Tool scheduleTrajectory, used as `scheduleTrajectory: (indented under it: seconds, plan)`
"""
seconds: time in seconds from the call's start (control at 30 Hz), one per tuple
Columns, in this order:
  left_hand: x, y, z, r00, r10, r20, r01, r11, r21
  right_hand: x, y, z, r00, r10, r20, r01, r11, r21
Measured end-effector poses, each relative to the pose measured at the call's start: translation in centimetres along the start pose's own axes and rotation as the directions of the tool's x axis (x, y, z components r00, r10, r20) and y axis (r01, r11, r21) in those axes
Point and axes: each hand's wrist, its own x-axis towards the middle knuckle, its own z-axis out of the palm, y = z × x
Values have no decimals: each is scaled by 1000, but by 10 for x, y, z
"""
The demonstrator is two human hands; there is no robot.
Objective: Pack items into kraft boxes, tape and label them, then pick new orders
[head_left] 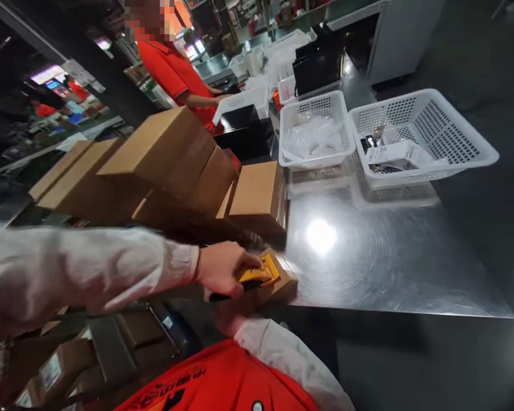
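Observation:
My left hand (pixel 220 268) grips a yellow handheld tape dispenser (pixel 257 273), pressing it onto a small brown cardboard box (pixel 286 283) at the steel table's near edge. The dispenser's black lower part runs out under my palm. My right hand (pixel 228 318) sits dimly below the box's near side, its fingers hidden, and seems to touch the box. Both sleeves are white over a red shirt.
Brown cartons (pixel 257 194) stand stacked to the left on the steel table (pixel 368 274). White perforated baskets (pixel 424 131) hold plastic bags and papers. Black boxes (pixel 244 128) lie farther back, beside a co-worker in red (pixel 175 74). More cartons (pixel 124 342) sit below the table edge.

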Motion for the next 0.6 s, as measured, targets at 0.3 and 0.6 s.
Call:
scheduleTrajectory:
  seconds: [0.3, 0.6]
  plan:
    - [-11, -55, 104, 936, 150, -319, -157, 988, 4, -20, 69, -118, 737, 634, -236, -643, 764, 46]
    - [-103, -113, 173, 966, 33, -258, -80, 981, -174, 36, 90, -116, 669, 731, 133, -719, 682, -137]
